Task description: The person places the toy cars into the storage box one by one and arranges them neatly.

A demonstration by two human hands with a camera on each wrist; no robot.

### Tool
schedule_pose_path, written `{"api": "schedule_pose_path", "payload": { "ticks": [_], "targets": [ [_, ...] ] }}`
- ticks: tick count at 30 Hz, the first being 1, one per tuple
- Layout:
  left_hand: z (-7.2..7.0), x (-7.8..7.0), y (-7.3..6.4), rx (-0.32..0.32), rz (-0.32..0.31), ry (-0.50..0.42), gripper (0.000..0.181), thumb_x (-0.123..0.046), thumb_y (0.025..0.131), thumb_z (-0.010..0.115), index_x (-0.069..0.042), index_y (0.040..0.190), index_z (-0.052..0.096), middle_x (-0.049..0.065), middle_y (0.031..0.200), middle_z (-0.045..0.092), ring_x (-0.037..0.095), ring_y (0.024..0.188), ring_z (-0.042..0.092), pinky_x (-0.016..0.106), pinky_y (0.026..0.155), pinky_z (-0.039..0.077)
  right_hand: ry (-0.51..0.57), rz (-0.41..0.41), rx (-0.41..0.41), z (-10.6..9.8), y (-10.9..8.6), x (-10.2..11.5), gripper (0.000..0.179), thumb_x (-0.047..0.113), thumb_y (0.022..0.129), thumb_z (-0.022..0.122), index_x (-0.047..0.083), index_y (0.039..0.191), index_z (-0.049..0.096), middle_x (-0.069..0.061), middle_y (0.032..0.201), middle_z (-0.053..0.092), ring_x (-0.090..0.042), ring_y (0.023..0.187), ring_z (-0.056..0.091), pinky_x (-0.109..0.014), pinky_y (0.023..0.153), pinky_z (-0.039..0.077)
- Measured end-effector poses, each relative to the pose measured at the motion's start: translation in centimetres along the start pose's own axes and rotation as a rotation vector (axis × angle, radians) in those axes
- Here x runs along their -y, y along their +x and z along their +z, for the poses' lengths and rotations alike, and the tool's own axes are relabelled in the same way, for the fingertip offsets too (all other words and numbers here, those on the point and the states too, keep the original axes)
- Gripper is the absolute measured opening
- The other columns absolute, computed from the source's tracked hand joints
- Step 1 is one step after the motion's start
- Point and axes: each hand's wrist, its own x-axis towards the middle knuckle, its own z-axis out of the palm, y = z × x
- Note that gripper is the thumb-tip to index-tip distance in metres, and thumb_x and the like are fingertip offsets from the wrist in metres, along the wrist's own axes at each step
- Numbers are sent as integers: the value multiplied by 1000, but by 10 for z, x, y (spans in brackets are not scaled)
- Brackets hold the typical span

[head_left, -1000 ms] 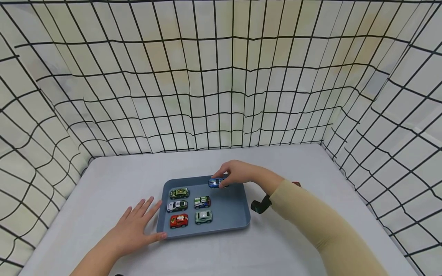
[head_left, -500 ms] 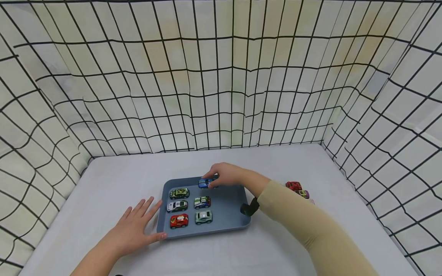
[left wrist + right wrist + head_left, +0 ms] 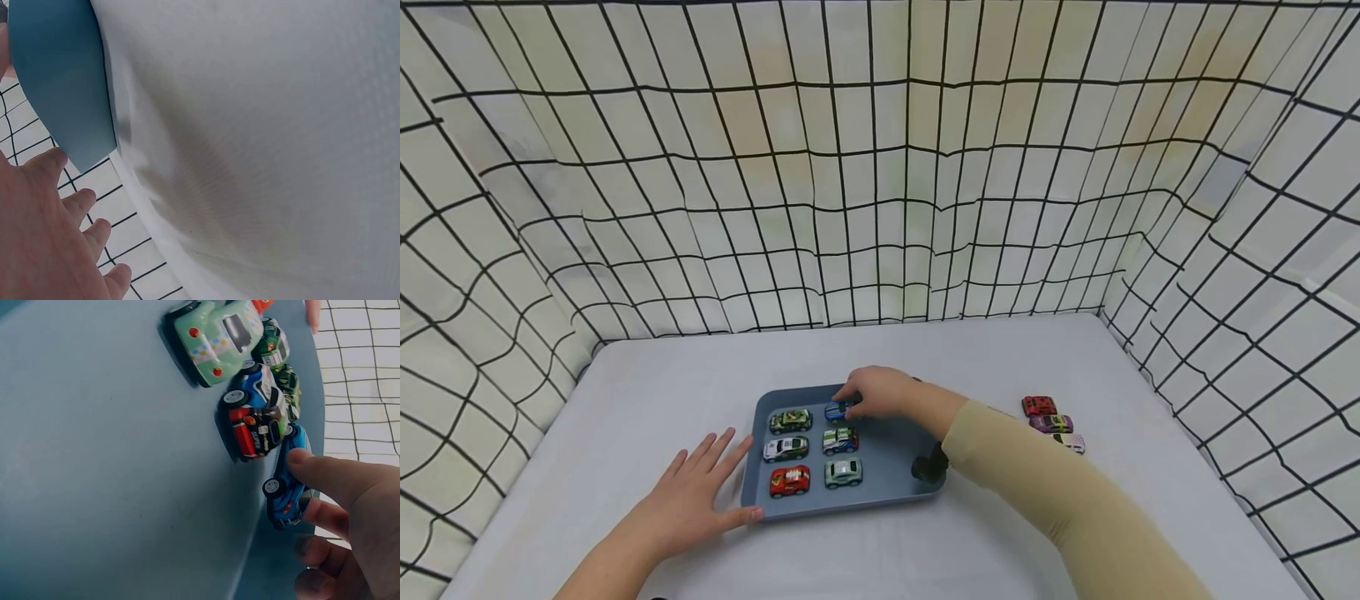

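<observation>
My right hand (image 3: 880, 392) pinches a blue toy car (image 3: 289, 478) between thumb and fingers, low in the far part of the blue-grey tray (image 3: 891, 500). Just in front of that car is a white, blue and green toy car (image 3: 840, 440), and nearer me a pale green one (image 3: 843, 472). Along the tray's left side stand a camouflage toy car (image 3: 791, 420), a white and black one (image 3: 786, 448) and a red one (image 3: 789, 481). With fingers spread, my left hand (image 3: 688, 500) rests at the tray's left edge, its thumb by the near corner.
To the right of the tray, a red and black toy car (image 3: 1039, 406), a purple one (image 3: 1051, 423) and a pale one (image 3: 1070, 442) sit on the white tabletop (image 3: 970, 358). A black grid net (image 3: 850, 208) over white cloth surrounds the table's back and sides.
My right hand has carried the blue toy car left and lower, to behind the white, blue and green one. The cars at the right have come into view. My left hand stays still.
</observation>
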Motion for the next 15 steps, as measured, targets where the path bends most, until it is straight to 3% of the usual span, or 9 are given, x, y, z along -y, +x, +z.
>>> {"api": "schedule_pose_path", "payload": {
  "ticks": [15],
  "targets": [
    [0, 0, -1, 1, 5, 4, 114, -89, 70, 51, -14, 154, 36, 23, 158, 29, 49, 143, 23, 72, 110, 19, -44, 94, -7, 6, 6, 16, 36, 40, 90, 73, 29, 125, 71, 12, 120, 68, -6, 108, 62, -26, 88, 52]
  ]
}}
